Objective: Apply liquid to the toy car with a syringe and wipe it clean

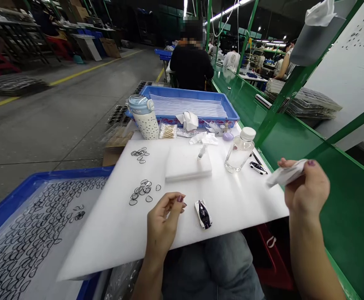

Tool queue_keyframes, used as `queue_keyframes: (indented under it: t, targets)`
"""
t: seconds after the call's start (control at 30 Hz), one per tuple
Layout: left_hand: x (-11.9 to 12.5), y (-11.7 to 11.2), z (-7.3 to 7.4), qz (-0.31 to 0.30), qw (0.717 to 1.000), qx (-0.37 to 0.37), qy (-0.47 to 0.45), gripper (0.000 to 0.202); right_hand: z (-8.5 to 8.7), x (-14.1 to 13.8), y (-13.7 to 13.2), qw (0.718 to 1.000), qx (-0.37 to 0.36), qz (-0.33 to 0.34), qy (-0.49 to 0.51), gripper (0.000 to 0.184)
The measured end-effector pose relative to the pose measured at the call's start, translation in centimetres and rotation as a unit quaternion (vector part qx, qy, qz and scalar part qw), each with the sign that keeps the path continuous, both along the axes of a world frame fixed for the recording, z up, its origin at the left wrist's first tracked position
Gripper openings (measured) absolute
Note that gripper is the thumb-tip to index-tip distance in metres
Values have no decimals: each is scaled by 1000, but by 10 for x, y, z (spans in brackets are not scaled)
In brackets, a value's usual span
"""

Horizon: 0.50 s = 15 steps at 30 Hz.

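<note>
My left hand [166, 214] rests on the white board [113, 233] with thumb and fingertips pinched together; whatever sits between them is too small to make out. A small black-and-white toy car [203, 213] lies just right of it. Several thin black rings [141, 191] lie to its left. My right hand [307, 187] is raised past the board's right edge, closed on a white cloth [285, 174].
A clear bottle [239, 151] with a white cap, a second toy car [258, 167], a white foam block [188, 164], a dotted cup [144, 116] and blue trays [28, 183] [191, 93] surround the board. A person in black sits ahead.
</note>
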State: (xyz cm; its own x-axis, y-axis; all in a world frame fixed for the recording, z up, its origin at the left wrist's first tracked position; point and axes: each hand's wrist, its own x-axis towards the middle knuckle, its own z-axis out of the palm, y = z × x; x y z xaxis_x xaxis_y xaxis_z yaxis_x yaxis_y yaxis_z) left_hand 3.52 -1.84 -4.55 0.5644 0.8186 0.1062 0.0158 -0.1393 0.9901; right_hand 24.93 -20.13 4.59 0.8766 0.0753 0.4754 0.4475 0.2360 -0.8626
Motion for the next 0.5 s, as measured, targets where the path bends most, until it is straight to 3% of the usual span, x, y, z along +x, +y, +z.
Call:
queue_keyframes:
  t: [0.07, 0.17, 0.27, 0.33, 0.43, 0.5]
  targets:
    - [-3, 4, -8, 14, 1000, 15, 18, 29, 19, 21, 15, 993, -13, -35, -112, 30]
    - [-6, 3, -16, 12, 997, 61, 40, 28, 34, 50, 44, 945, -143, -68, -288, 28]
    - [-7, 0, -16, 8, 994, 96, 47, 26, 27, 72, 68, 867, -298, -55, -395, 21]
    - [-7, -1, -14, 0, 993, 108, 44, 25, 15, 80, 75, 842, -351, -32, -409, 28]
    - [-7, -1, -10, -5, 991, 125, 41, 23, -1, 85, 72, 856, -353, -24, -377, 40]
    - [-7, -1, -7, -3, 990, 133, 41, 22, -8, 90, 66, 896, -311, -40, -315, 43]
